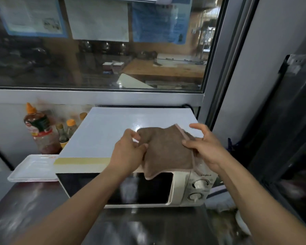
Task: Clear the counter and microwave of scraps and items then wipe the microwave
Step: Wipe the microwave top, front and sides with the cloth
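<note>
**Head view: brown cloth held over the microwave**

Both hands are up over the white microwave point(113, 138) on the steel counter point(33, 206). Left hand point(129, 152) pinches the brown cloth point(166, 152) at its left edge; right hand point(201, 147) grips the right edge, index finger lifted. Cloth hangs past the top front edge. Sauce bottles point(40, 128) and stacked white trays point(33, 168) sit to the left.

One microwave point(136, 156), with two dials point(200, 183) on its front. One brown cloth point(166, 149) above it, two hands. Left of it, four orange-capped bottles point(40, 131) and one stack of white trays point(33, 167).
</note>
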Demonstrator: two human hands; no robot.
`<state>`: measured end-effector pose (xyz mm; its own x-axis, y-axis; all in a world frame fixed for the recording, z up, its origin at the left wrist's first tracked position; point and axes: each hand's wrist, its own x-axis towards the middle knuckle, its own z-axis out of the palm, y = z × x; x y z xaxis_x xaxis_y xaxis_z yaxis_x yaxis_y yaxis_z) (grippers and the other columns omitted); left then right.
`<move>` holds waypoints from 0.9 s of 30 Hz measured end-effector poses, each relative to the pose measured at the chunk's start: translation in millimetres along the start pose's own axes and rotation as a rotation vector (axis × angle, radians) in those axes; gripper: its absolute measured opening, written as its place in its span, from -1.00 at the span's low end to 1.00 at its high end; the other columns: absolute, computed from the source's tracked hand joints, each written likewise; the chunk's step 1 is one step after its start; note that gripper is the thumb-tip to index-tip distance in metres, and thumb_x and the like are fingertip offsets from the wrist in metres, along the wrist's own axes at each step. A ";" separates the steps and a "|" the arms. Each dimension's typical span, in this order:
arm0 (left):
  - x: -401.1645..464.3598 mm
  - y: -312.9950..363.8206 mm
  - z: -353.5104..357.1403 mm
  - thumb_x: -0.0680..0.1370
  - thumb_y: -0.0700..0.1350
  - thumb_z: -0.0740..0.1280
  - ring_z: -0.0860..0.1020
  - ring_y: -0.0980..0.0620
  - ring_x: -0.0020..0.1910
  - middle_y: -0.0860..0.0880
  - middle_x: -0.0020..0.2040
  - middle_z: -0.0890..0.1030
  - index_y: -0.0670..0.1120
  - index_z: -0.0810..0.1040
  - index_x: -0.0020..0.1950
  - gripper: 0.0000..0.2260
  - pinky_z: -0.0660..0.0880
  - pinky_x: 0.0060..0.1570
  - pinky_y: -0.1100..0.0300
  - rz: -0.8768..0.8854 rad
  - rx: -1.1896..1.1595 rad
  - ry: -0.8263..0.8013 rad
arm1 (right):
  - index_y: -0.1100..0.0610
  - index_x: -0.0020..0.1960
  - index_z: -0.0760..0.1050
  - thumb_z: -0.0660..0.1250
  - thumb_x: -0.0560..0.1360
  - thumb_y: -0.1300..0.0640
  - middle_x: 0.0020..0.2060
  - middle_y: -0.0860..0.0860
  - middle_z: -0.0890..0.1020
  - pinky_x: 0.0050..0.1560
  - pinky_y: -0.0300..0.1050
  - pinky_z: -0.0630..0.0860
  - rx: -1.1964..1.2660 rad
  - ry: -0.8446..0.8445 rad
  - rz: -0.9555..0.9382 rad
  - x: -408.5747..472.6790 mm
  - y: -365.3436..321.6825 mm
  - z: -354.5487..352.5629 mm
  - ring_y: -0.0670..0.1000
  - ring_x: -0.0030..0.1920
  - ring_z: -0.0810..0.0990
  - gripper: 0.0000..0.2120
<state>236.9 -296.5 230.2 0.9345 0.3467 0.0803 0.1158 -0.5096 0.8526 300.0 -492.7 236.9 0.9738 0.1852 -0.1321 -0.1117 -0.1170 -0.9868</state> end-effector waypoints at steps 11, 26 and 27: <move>43.6 37.4 -0.6 0.44 -0.20 0.41 0.53 0.11 -0.17 0.12 -0.19 0.57 0.00 0.58 -0.05 -0.86 0.37 -0.27 0.47 0.198 0.345 -0.088 | 0.09 -0.17 0.57 0.46 0.37 0.29 -0.24 0.00 0.58 -0.05 -0.12 0.48 -0.390 -0.097 -0.248 28.5 -14.7 -37.9 -0.03 -0.19 0.55 -0.86; 191.2 31.9 71.3 0.47 -0.34 0.32 0.54 0.00 0.09 -0.03 0.12 0.60 -0.08 0.56 0.16 -0.69 0.44 0.05 0.25 0.448 0.350 -0.295 | -0.01 -0.14 0.40 0.30 0.44 0.23 -0.19 -0.02 0.60 -0.27 -0.11 0.52 -0.809 0.136 -0.555 106.3 -2.0 -48.1 -0.02 -0.17 0.58 -0.84; 192.4 22.8 74.2 0.47 -0.34 0.30 0.51 0.00 0.17 -0.02 0.21 0.56 -0.06 0.54 0.23 -0.63 0.43 0.15 0.22 0.454 0.433 -0.372 | -0.02 -0.14 0.43 0.33 0.39 0.14 -0.21 -0.02 0.59 -0.26 -0.07 0.51 -0.822 0.028 -0.451 103.0 4.1 -42.7 0.02 -0.19 0.58 -0.89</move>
<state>444.4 -299.8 226.8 0.9659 -0.2236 0.1309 -0.2590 -0.8325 0.4897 408.3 -515.8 223.2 0.8965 0.3586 0.2603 0.4426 -0.6947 -0.5670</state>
